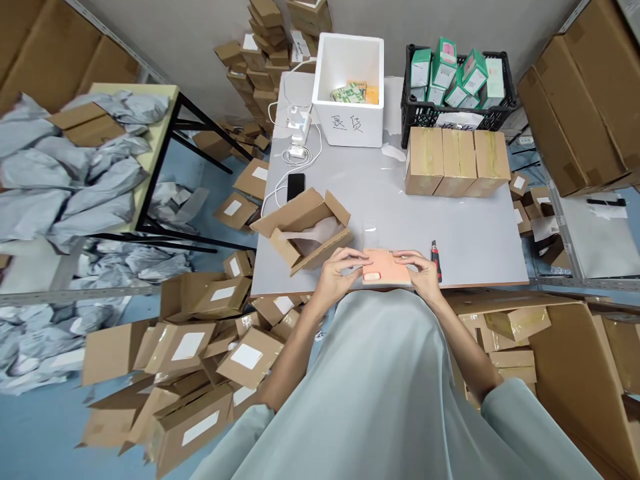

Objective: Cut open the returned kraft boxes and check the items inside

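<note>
At the table's front edge, both my hands hold a small orange-pink box [393, 265] with a pale label at its lower left. My left hand [341, 270] pinches its left side and my right hand [421, 272] grips the right side. Left of the box, an open cardboard box [320, 257] lies with its flaps spread and whitish packing material inside. A red and black utility knife [436, 260] rests just right of my right hand. Behind the orange-pink box, a small clear plastic piece [370, 235] is on the table.
The grey table [370, 193] bears a white foam box [349, 127], a black crate [410, 120] of green boxes, several taped cartons [459, 162], a phone [296, 186] and a power strip [299, 125]. Cardboard boxes [250, 357] crowd the left floor. A large carton [575, 360] stands at right.
</note>
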`<move>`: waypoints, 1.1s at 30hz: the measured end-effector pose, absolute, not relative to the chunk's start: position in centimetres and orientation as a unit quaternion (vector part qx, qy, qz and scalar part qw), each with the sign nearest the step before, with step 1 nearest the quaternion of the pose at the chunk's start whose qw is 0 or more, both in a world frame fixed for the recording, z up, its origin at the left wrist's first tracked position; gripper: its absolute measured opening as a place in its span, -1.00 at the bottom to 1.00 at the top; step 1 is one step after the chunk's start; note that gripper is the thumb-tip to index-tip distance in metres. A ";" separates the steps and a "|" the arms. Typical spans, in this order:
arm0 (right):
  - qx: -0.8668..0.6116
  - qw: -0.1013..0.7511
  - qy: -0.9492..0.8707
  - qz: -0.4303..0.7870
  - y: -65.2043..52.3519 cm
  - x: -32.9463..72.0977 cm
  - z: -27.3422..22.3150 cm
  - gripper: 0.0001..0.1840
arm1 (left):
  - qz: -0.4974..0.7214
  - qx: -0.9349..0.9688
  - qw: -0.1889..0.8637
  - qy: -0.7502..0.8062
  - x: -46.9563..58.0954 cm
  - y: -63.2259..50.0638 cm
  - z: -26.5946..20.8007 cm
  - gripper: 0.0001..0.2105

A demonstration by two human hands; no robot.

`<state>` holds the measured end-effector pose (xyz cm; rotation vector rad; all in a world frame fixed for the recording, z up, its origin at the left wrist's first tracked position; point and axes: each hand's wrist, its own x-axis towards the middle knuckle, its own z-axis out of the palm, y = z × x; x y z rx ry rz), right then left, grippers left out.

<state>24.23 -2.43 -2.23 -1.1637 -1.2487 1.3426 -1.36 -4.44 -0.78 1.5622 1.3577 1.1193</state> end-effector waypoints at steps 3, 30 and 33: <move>-0.500 0.436 -0.449 0.599 -2.3 24.0 -2.8 -0.44 | 0.440 0.546 0.432 0.567 -1.2 -4.3 -1.0 -0.61; -0.506 0.362 -0.369 0.691 -0.7 23.6 -3.2 -0.30 | 0.420 0.434 0.539 0.588 -0.7 -2.8 -2.8 -0.45; -0.479 0.382 -0.384 0.691 -0.2 23.0 -3.1 -0.28 | 0.424 0.426 0.547 0.582 -0.5 -2.5 -3.4 -0.48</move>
